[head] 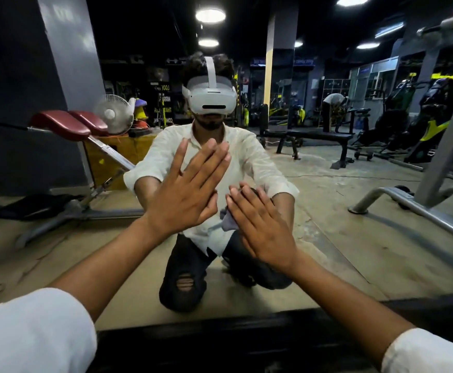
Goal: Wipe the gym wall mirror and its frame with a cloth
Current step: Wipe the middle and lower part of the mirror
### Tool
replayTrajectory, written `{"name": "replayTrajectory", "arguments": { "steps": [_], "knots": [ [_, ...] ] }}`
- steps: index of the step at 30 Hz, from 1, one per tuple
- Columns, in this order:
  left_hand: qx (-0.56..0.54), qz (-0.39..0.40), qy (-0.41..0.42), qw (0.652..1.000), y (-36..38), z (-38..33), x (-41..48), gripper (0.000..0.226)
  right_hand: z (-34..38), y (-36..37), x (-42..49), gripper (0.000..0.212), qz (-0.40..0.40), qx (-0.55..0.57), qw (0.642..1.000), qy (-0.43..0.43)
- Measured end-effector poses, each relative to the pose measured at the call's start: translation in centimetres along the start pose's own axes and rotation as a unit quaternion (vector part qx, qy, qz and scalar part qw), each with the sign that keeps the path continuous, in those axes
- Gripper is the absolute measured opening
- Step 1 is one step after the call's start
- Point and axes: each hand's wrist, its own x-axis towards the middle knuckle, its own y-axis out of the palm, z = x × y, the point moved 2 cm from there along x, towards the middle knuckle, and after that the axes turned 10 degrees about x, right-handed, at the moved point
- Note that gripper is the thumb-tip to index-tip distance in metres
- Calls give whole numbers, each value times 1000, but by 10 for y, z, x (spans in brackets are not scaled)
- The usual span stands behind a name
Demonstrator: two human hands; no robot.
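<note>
Head view: person kneels facing the wall mirror (pixel 327 200); both arms reach forward from the lower corners of the frame.
Left hand (pixel 185 195): centre of frame, slightly left; flat and fully spread, fingers straight and close together, pointing up and to the right; palm laid against the glass; holds nothing.
Right hand (pixel 260 224): centre, slightly right and lower than the left; also flat, fingers extended; palm pressing the cloth against the glass.
Cloth (pixel 228 220): small grey piece, mostly hidden under the right palm; a crumpled edge shows at the thumb side, between the two hands.
Grip on cloth: pinned under the flat palm, not clenched.
Frame (pixel 220 323): dark band along the bottom edge of the mirror, lower centre; neither hand touches it.
Sleeves: white, rolled up, at the lower left and lower right corners.
</note>
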Motion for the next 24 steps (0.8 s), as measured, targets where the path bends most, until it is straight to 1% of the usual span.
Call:
{"name": "replayTrajectory", "arguments": {
  "steps": [5,7,8,10,12,14,15,16,17,18,19,21,23,24],
  "knots": [
    [-1,13,-2,1000,-2,2,0,75,-2,7,-56,62,91,-25,994,-63],
    [-2,14,-1,1000,-2,1,0,75,-11,-2,-71,63,116,-27,991,-68],
    [-4,12,-1,1000,-2,1,0,75,-16,-7,-74,63,111,-30,992,-55],
    [-3,8,-1,1000,-2,1,1,75,-23,-16,-73,64,71,-39,997,-1],
    [-1,6,-3,1000,-3,2,1,75,-20,-16,-64,72,53,-30,997,43],
    [-4,1,-6,1000,-4,3,1,75,-20,-19,-57,78,75,-23,997,27],
    [-5,-1,-10,1000,-4,3,2,74,-24,-25,-51,78,83,-25,996,14],
    [-5,-5,-16,1000,-5,3,4,73,-32,-35,-44,77,78,-25,996,19],
    [-4,-11,-20,1000,-5,3,7,70,-42,-47,-35,75,52,-22,997,50],
    [-4,-18,-21,1000,-6,4,13,65,-55,-59,-23,71,8,-17,994,104],
    [-5,-26,-17,1000,-8,6,22,58,-69,-71,-10,67,-47,-11,985,166],
    [-8,-39,-7,999,-13,15,45,47,-90,-91,23,63,-150,4,952,268],
    [-16,-51,-20,998,-20,30,77,50,-99,-101,64,61,-220,14,923,315],
    [-21,-55,-34,998,-22,37,94,56,-99,-103,85,61,-235,18,919,317]
  ]
}}
